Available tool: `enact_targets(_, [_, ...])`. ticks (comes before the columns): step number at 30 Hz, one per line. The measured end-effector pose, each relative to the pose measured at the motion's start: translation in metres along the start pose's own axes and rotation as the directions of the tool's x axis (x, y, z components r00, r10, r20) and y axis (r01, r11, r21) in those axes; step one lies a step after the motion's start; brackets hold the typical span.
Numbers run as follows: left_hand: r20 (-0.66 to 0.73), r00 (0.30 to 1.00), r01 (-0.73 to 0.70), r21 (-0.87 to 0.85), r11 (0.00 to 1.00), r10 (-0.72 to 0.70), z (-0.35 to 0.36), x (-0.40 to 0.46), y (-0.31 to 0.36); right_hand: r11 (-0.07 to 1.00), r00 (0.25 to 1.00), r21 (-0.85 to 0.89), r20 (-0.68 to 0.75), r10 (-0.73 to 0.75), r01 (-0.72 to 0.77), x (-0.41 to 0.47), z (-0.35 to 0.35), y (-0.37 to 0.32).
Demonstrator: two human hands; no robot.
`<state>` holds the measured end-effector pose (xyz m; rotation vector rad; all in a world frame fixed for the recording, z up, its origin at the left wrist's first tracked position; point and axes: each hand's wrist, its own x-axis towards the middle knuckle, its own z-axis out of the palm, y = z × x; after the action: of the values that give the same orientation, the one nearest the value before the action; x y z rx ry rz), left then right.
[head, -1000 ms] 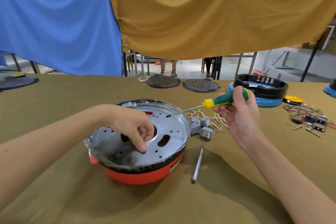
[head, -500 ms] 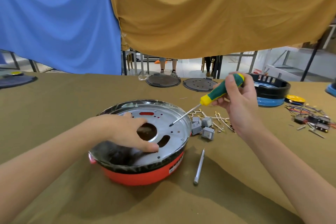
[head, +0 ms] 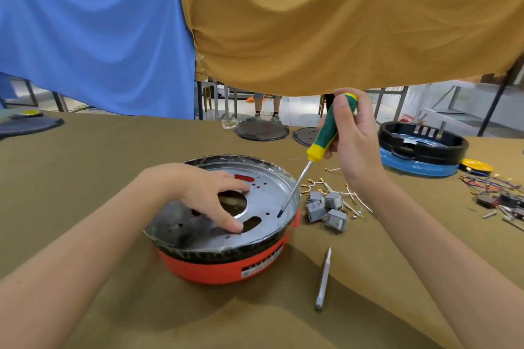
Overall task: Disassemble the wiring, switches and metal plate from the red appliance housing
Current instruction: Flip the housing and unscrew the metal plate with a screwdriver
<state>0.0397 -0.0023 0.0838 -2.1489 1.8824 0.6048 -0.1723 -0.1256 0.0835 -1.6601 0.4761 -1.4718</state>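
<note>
Red housing (head: 224,269) sits on the counter (head: 85,150), near centre, open side up. Metal plate (head: 266,198) lies inside it, rim edged in dark film; round hole mid-plate, oblong slots and small holes around it.

Left hand (head: 209,195) lies flat on the plate, fingers spread and fairly straight, thumb tip by an oblong slot, index reaching toward a red slot at the far side. It grips nothing; it presses on the plate.

Right hand (head: 353,144) is curled round the green-and-yellow handle of a screwdriver (head: 326,136), held above the housing's right side. Shaft slants down and left; tip meets the plate close to its right rim, at or by a small hole. Cannot tell whether it sits in a screw.

Just right of the housing: a cluster of grey switches (head: 326,208) on the counter, with loose wires (head: 348,195) lying over and behind them. In front of these, a plain metal rod (head: 323,280) lies alone, pointing away.

Far right: a tangle of coloured wiring (head: 493,187) with small dark parts. Behind it, a blue-and-black housing (head: 419,161) and a yellow disc (head: 476,164). Two dark round lids (head: 261,130) at the counter's far edge. Blue cloth (head: 90,31) and ochre cloth (head: 340,17) hang behind.
</note>
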Motion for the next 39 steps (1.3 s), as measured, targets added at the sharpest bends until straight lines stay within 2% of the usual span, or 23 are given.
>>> enact_targets(7, [-0.064,0.998,0.026,0.06,0.998,-0.022,-0.003,0.011,0.004,0.97,0.974,-0.095,-0.001,-0.225,0.224,0.015,0.02,-0.003])
enact_targets(12, [-0.069,0.996,-0.052,-0.017,0.999,0.051,0.011,0.015,-0.014,0.956,0.959,-0.08,0.015,-0.282,0.282,0.016,0.039,-0.003])
enact_targets(24, [-0.045,0.994,-0.11,-0.167,0.98,0.104,0.019,0.011,-0.019,0.946,0.953,-0.117,0.061,-0.296,0.301,0.015,0.047,-0.01])
enact_targets(31, [-0.052,0.993,-0.11,-0.192,0.975,0.102,0.02,0.011,-0.02,0.946,0.944,-0.078,0.131,-0.302,0.314,0.011,0.05,-0.008])
enact_targets(36, [-0.05,0.993,-0.113,-0.208,0.971,0.105,0.021,0.012,-0.02,0.941,0.941,-0.061,0.087,-0.327,0.332,0.013,0.047,-0.01])
enact_targets(39, [-0.054,0.992,-0.124,-0.211,0.97,0.115,0.021,0.012,-0.021,0.94,0.939,-0.066,0.108,-0.326,0.334,0.012,0.047,-0.01])
